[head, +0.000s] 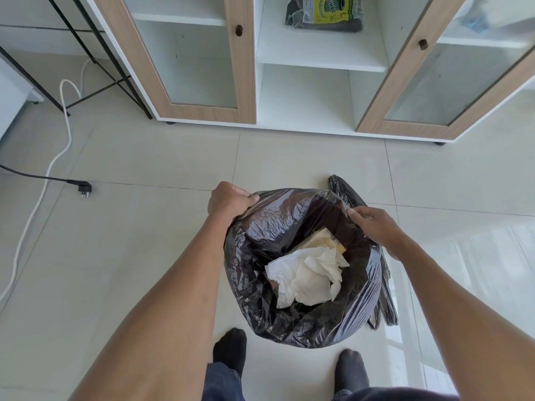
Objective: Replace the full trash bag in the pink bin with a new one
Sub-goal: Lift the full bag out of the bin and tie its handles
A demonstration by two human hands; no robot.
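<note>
A full black trash bag (254,287) stands open on the tiled floor in front of my feet, with crumpled white paper (307,273) and other waste inside. My left hand (228,199) is clenched on the bag's rim at its far left. My right hand (373,224) pinches the rim at the far right. The pink bin is hidden; I cannot tell whether it is under the bag. Another black bag (347,189) lies flat on the floor behind and to the right of the full one.
A white cabinet (315,53) with two open wood-framed glass doors stands ahead; a pack of trash bags (324,13) lies on its upper shelf. A white cable (43,180) and a black plug (84,188) lie on the floor at left. My socked feet (230,348) stand near the bag.
</note>
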